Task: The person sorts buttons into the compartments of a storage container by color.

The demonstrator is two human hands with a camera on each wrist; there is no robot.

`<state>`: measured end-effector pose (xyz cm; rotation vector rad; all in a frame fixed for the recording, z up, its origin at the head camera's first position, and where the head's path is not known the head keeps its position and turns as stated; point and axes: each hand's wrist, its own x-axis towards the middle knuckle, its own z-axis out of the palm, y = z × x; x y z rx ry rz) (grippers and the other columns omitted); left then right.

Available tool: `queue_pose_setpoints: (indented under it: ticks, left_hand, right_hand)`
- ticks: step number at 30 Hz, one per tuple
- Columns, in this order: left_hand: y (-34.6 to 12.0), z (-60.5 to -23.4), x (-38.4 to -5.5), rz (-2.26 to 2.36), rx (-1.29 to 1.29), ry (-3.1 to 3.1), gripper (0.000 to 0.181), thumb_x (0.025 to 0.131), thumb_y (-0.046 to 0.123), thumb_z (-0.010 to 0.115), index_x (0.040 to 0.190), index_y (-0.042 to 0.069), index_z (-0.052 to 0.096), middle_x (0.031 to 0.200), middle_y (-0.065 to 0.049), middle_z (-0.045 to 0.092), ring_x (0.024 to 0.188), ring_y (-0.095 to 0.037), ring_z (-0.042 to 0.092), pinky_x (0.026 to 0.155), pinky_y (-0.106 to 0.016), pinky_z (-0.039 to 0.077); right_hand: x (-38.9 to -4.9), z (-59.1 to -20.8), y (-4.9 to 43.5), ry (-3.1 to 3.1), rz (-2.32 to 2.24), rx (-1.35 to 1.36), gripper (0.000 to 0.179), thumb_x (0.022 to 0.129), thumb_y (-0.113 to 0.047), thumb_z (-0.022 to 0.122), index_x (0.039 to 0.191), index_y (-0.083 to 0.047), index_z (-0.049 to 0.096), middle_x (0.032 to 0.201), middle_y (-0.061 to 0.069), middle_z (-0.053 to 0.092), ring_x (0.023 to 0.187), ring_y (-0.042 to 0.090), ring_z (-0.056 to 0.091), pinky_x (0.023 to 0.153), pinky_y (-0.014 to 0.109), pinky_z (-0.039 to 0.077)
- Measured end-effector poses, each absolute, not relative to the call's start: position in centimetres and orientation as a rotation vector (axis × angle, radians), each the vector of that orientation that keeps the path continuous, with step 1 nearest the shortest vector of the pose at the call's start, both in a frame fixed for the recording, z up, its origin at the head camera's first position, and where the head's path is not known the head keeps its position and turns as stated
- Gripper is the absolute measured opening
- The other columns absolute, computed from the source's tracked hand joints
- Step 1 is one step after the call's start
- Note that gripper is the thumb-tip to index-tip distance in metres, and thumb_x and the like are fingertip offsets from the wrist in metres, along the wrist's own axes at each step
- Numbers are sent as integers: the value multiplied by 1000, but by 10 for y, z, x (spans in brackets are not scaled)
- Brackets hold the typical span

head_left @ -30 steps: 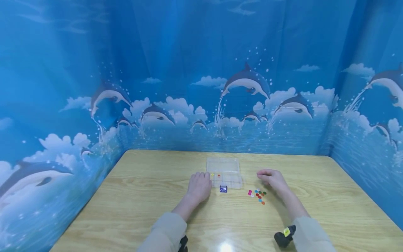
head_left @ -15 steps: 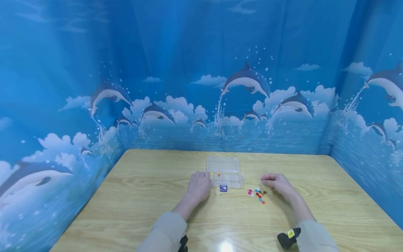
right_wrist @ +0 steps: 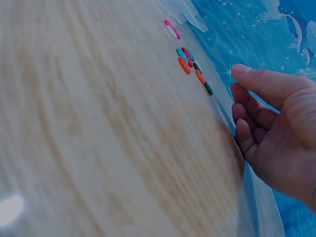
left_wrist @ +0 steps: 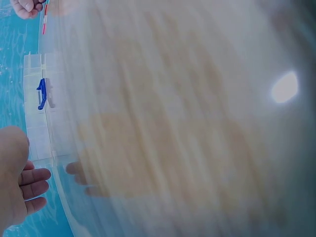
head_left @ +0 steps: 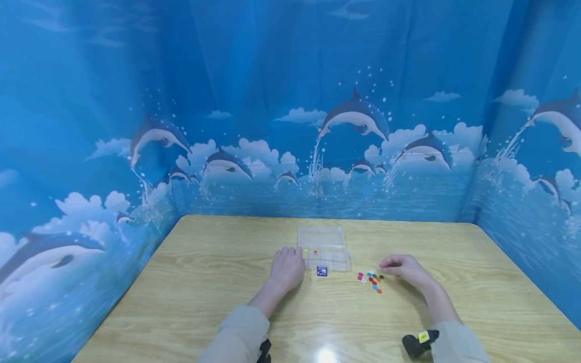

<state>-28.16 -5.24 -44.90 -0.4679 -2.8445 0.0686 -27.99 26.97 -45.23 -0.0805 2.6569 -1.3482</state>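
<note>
1. Your counter (head_left: 227,242) bears a clear open box (head_left: 330,256).
2. Your left hand (head_left: 288,268), fingers relaxed, is at its left end.
3. Your right hand (head_left: 405,267), thumb narrowly parted from bent fingers, is beside the buttons (head_left: 370,280).
4. Those lie right of the box.

A clear compartmented box (head_left: 333,263) stands open on a wood-grain table (head_left: 209,272), a dark blue clasp (head_left: 322,271) at its front. The left hand (head_left: 288,269) rests at its left side; the right hand (head_left: 405,268) is beside scattered coloured discs (head_left: 374,283). A dolphin-print curtain (head_left: 272,75) hangs behind.
</note>
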Motion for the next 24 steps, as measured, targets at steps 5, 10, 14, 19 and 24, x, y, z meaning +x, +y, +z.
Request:
queue_pose_setpoints:
  ticks: [5,10,14,19,24]
  left_hand:
    - [-53,-448,-281,64,-461,-2861,20,94,28,51,93,8,53,75,-2,47,70,-16,43,66,-30,41]
    - [-53,-447,-280,71,-457,-2852,20,94,28,51,92,8,53,75,-3,48,71,-17,44,67,-30,41]
    - [-52,-446,-279,62,-454,-2866,20,94,28,51,93,8,53,76,-3,48,72,-17,44,68,-30,41]
    - [-52,-447,-279,41,-454,-2876,20,94,28,51,93,8,52,76,-3,47,72,-17,43,68,-31,41]
    - [-52,-446,-279,28,-449,-2869,20,94,28,51,94,8,52,76,-3,48,72,-17,44,69,-31,41]
  right_hand:
    - [-277,-454,269,2646,-1305,-165,23,80,-18,70,99,-5,66,99,6,62,99,26,54,88,49,40]
    - [-275,-454,268,2632,-1298,-230,19,80,-14,70,96,-5,66,96,5,61,93,22,54,84,45,41]
    - [-275,-454,268,2627,-1290,-278,17,80,-11,70,94,-4,66,95,5,61,92,22,54,82,44,42]
    - [-276,-455,267,2649,-1256,-313,15,80,-10,70,93,-4,66,93,5,60,89,20,54,78,39,43]
    - [-273,-453,265,2660,-1233,-335,17,80,-9,70,94,-2,65,94,6,59,89,22,54,79,40,43]
